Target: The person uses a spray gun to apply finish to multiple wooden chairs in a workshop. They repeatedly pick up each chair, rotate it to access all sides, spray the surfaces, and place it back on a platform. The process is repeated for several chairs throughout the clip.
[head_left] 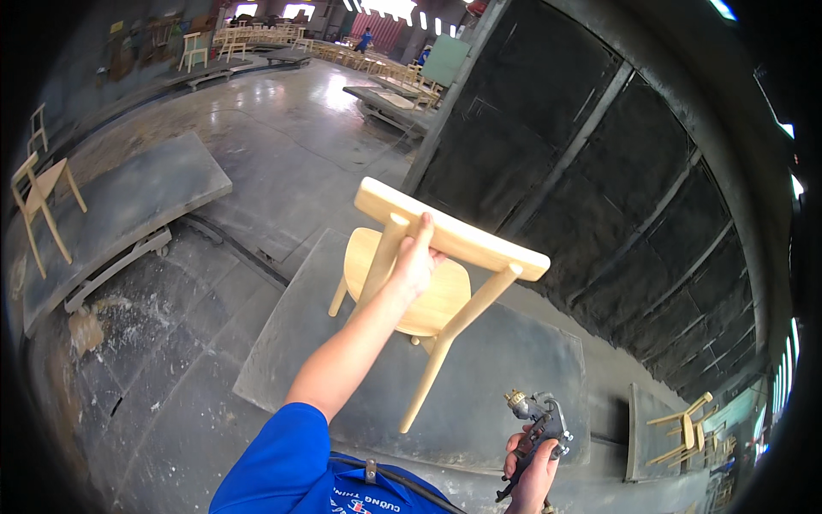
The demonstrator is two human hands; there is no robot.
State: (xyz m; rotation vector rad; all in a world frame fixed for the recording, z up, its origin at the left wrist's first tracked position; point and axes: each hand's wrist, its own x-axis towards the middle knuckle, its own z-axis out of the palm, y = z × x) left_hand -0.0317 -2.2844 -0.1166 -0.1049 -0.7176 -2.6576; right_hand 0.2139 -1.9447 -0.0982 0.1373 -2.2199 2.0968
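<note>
A pale wooden chair (484,242) stands in front of me, its backrest towards me and its seat beyond. My left hand (417,263) grips it where the left back post meets the top rail, with one finger laid up against the rail. Some of its fingers are hidden behind the wood. My right hand (533,480), low on the right, is wrapped round a dark metal spray gun (544,422) with a brass-coloured nozzle end. The gun is apart from the chair.
Under the chair lies a flat grey platform (531,377). Another platform (145,193) on the left bears chairs (43,193); one on the right (642,428) bears more chairs (687,431). A tall dark panelled wall (591,171) rises at right. Far back are several chairs and people.
</note>
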